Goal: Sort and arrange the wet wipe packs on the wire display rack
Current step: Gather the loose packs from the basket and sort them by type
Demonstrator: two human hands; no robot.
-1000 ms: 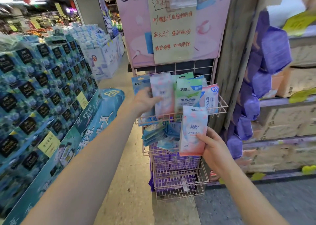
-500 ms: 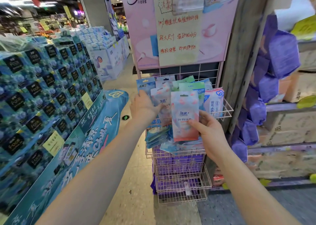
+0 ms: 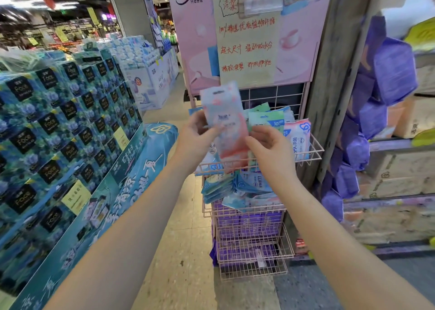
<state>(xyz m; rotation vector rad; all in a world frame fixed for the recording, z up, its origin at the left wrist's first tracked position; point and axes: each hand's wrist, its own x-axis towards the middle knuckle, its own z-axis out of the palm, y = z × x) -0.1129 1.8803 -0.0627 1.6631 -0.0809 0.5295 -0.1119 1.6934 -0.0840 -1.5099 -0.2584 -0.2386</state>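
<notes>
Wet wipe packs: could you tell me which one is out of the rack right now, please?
The pink-and-white pack, held up by the left hand and right hand; the others sit in the wire baskets.

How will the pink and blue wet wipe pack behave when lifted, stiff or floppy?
Probably floppy: the thin, flat pink and pale blue wet wipe pack looks soft-sided. Likely light, since the left hand and right hand carry it by pinching its edges. Smooth film may slip.

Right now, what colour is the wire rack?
The wire rack is pink; head view.
</notes>
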